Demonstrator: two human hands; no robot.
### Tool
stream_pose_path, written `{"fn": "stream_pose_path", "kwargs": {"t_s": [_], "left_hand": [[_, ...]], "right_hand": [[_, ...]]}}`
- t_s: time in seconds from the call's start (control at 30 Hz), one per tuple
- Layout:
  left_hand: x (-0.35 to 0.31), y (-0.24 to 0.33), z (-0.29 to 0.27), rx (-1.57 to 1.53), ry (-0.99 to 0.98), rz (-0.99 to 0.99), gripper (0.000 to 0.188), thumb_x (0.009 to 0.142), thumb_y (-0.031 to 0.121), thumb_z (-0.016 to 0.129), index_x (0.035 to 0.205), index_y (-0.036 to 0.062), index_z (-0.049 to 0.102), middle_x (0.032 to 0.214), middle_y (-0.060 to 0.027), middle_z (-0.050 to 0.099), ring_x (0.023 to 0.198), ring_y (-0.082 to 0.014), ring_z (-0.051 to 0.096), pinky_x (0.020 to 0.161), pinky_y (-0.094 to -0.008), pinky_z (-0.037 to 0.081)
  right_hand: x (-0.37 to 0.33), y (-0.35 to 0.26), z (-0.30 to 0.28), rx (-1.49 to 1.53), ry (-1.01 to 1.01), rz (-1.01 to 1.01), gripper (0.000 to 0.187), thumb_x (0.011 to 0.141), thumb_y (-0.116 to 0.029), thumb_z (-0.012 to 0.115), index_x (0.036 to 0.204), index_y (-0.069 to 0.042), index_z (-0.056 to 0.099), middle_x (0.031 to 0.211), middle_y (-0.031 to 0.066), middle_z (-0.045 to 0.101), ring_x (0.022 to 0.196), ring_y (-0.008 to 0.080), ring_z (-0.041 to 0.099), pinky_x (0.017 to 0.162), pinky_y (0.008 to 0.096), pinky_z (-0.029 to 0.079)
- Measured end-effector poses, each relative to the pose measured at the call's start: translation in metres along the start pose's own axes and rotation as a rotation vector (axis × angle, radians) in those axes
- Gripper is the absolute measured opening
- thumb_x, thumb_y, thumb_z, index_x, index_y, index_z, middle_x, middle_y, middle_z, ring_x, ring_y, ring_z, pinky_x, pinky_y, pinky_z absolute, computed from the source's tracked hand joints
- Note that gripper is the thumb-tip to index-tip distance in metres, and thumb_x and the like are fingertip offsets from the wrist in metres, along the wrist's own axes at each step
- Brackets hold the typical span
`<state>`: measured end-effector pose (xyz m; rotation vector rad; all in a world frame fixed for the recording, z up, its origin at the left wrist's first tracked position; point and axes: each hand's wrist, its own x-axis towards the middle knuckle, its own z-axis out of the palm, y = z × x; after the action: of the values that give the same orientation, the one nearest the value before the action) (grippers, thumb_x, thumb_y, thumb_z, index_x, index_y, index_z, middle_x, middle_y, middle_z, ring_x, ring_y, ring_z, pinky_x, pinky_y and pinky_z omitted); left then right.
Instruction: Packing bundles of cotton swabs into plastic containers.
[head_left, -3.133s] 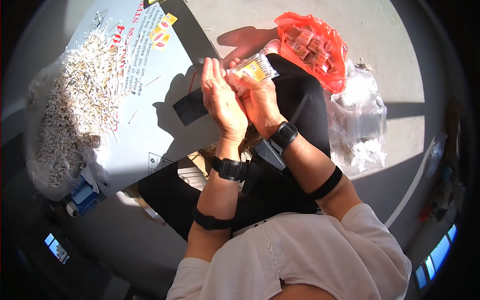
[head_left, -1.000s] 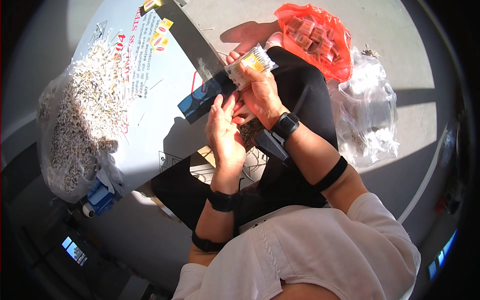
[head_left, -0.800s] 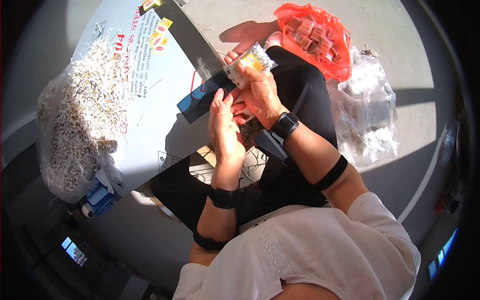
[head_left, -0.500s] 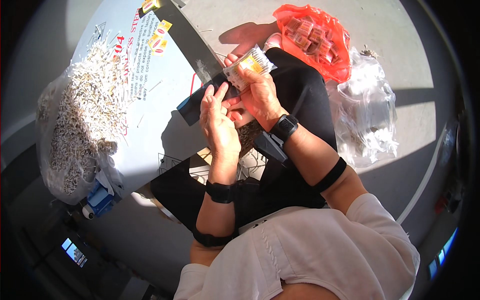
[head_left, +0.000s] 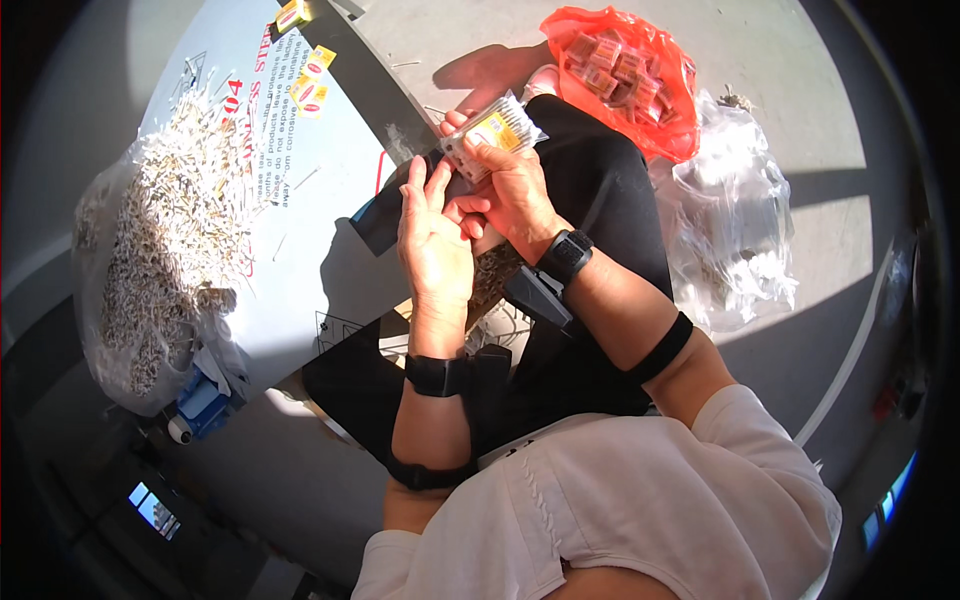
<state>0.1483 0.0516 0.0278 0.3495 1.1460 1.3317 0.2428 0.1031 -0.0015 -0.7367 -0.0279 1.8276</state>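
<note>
Head view: right hand grips packet between thumb and fingers, upper centre of frame. Left hand sits just lower left, palm up, fingers loosely spread, holding nothing. Swabs heap at left; red bag upper right.

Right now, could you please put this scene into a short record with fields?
Left hand: open, palm upward, no object seen in it
Right hand: holds a clear packet of cotton swabs
Table: loose swabs partly inside a clear bag; yellow labels
Right side: red bag with packets, crumpled clear plastic beside it
</note>
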Motion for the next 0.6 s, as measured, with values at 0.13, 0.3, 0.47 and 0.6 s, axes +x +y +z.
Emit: {"fn": "stream_pose_path", "kwargs": {"t_s": [0.13,0.3,0.47,0.6], "left_hand": [[0.006,0.007,-0.006,0.100,-0.043,-0.059,0.074,0.101,0.051,0.042,0.154,0.0051,0.020,0.148,-0.0203,0.040,0.067,-0.0163,0.057,0.054,-0.0258,0.040],[0.011,0.008,-0.009,0.003,-0.099,-0.093,0.068,0.101,0.047,0.043,0.153,0.0057,0.023,0.148,-0.0207,0.039,0.058,-0.0171,0.055,0.050,-0.0269,0.040],[0.002,0.000,0.005,-0.096,0.032,-0.024,0.064,0.100,0.035,0.052,0.149,0.0029,0.027,0.144,-0.0215,0.045,0.067,-0.0209,0.063,0.052,-0.0269,0.046],[0.001,0.005,0.009,0.048,0.152,0.080,0.049,0.097,0.024,0.060,0.136,0.0006,0.044,0.117,-0.0199,0.065,0.070,-0.0197,0.066,0.055,-0.0257,0.048]], "right_hand": [[-0.002,0.002,0.006,-0.005,0.039,-0.039,0.039,0.093,-0.002,0.059,0.130,0.005,0.050,0.132,0.0165,0.059,0.123,0.0242,0.057,0.094,0.0359,0.053],[0.003,0.007,0.003,-0.050,-0.023,-0.113,0.039,0.092,-0.002,0.060,0.130,0.005,0.049,0.132,0.0157,0.059,0.123,0.0257,0.057,0.100,0.0375,0.049],[0.005,-0.002,0.002,0.089,0.065,-0.007,0.034,0.096,-0.010,0.057,0.127,0.003,0.051,0.130,0.0153,0.060,0.121,0.0279,0.058,0.102,0.0401,0.048],[0.031,-0.030,-0.011,0.203,0.172,-0.222,0.024,0.099,-0.014,0.055,0.118,0.001,0.055,0.124,0.0176,0.063,0.117,0.0306,0.060,0.101,0.0453,0.050]]}}
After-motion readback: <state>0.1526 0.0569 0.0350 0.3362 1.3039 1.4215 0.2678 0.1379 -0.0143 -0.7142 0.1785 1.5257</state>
